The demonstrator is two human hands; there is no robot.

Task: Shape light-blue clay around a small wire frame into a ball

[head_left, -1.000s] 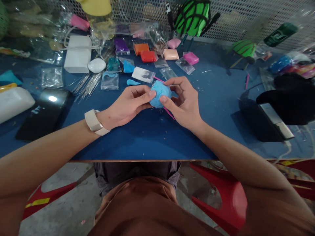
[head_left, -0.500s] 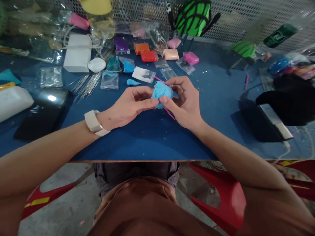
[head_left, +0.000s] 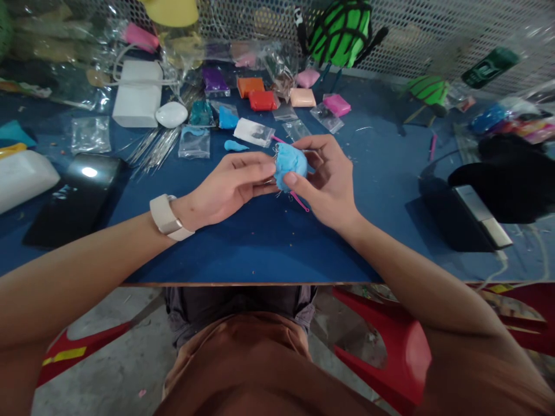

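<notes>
A rounded piece of light blue modelling clay [head_left: 291, 162] is held over the table, with thin wire ends or mesh showing along its ragged left edge. My right hand [head_left: 332, 182] wraps round its right side, thumb pressed on the front. At the wire edge, the thumb and fingers of my left hand [head_left: 232, 185] pinch the piece; their exact contact is partly hidden. A thin pink stick [head_left: 300, 202] passes under or behind the clay, showing below and above it. Just beyond my left fingers lies a small blue clay drop [head_left: 235, 145].
Clay packets, among them a red one [head_left: 262, 100], lie farther back beside a bundle of wires [head_left: 156, 147]. A phone [head_left: 73, 202] lies at left. A black box-like object [head_left: 459, 225] is at right. Green striped figures, one large [head_left: 340, 34], stand behind.
My left thumb has slid back from the clay's front to its left edge. The clay has turned and shifted slightly right, showing more of the ragged wire edge.
</notes>
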